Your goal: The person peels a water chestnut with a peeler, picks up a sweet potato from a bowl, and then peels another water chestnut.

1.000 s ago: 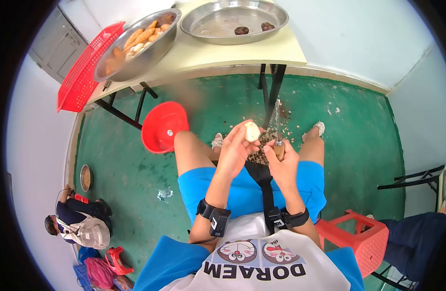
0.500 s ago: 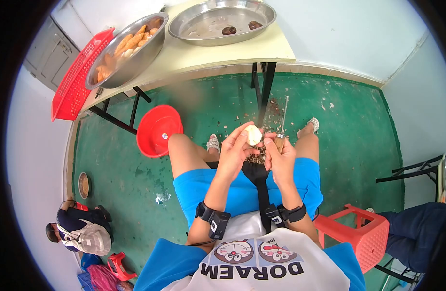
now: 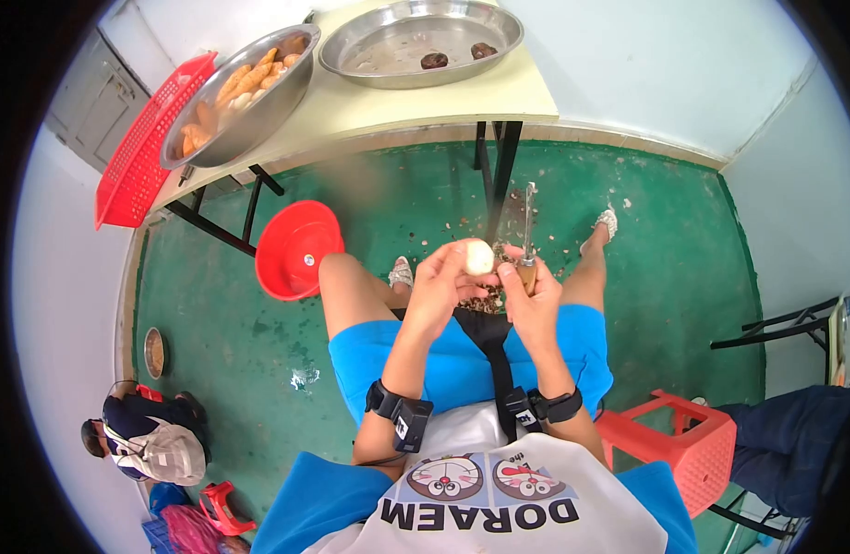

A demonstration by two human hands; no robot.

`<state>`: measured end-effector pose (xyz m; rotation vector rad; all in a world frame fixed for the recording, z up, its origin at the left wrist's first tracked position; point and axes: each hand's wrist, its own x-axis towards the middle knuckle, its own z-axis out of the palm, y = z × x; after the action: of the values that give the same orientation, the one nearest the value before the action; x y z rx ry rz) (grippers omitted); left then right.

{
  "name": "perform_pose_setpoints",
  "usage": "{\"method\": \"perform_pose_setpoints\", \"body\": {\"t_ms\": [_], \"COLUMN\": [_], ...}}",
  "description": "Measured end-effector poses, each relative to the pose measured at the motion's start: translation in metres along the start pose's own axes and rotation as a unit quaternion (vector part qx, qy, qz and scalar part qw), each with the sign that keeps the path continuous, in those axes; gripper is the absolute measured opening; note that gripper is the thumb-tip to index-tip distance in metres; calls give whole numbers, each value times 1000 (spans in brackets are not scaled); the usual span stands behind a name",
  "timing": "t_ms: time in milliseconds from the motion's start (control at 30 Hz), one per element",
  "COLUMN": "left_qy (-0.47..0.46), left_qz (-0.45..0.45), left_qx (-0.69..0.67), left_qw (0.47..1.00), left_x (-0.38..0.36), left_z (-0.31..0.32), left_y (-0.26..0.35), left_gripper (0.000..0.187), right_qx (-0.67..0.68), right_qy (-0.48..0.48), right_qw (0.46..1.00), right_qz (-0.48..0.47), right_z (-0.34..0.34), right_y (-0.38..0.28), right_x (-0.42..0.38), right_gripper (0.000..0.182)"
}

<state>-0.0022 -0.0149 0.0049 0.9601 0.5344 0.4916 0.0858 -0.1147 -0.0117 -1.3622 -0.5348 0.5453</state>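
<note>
Left hand [image 3: 443, 286] grips pale root [image 3: 479, 257]; right hand [image 3: 533, 300] clasps knife [image 3: 528, 231] (peelings [image 3: 485, 300], probably, below); red basin [image 3: 295, 249] nearby.

Blue shorts [image 3: 462, 360]; white cartoon-print shirt [image 3: 480, 494] with blue sleeves; black wristbands [image 3: 399, 413] on both wrists.

A pale yellow worktop [image 3: 369, 106] sits at the top on black folding legs. Two steel basins rest on it: the left basin [image 3: 259, 111] tilts over the edge, filled with orange and pale roots; the right basin [image 3: 415, 42] holds two dark lumps. A red basket [image 3: 143, 138] leans at the worktop's left end. Below, the green floor [image 3: 665, 277] carries a red bowl [image 3: 291, 249], a scatter of peelings [image 3: 499, 286] between the feet, a small metal dish [image 3: 153, 352] and a red stool [image 3: 669, 452].
</note>
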Motion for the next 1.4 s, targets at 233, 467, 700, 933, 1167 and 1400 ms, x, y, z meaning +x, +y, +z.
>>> {"method": "perform_pose_setpoints", "body": {"t_ms": [233,467,700,933,1167,1400], "left_qy": [72,178,180,202,122,164], "left_qz": [91,148,209,235,104,49], "left_qx": [-64,-56,-38,-20,-127,241], "left_qw": [991,971,960,950,979,955], "left_x": [7,8,9,10,10,24], "left_z": [-12,-8,-10,-8,-13,-13], "left_y": [-3,-6,-12,-15,-9,-8], "left_gripper": [29,25,25,25,30,35], "right_qx": [-247,-331,-289,-318,-395,-462], "right_qy": [-19,-102,-124,-74,51,47], "right_qw": [965,936,949,945,917,885], "right_qz": [-83,-67,-32,-17,-25,-45], "right_z": [-2,7,11,20,0,-3], "right_y": [-7,-9,-6,0,12,6], "right_x": [-7,-12,-11,-9,6,3], "right_gripper": [29,28,29,30,31,30]}}
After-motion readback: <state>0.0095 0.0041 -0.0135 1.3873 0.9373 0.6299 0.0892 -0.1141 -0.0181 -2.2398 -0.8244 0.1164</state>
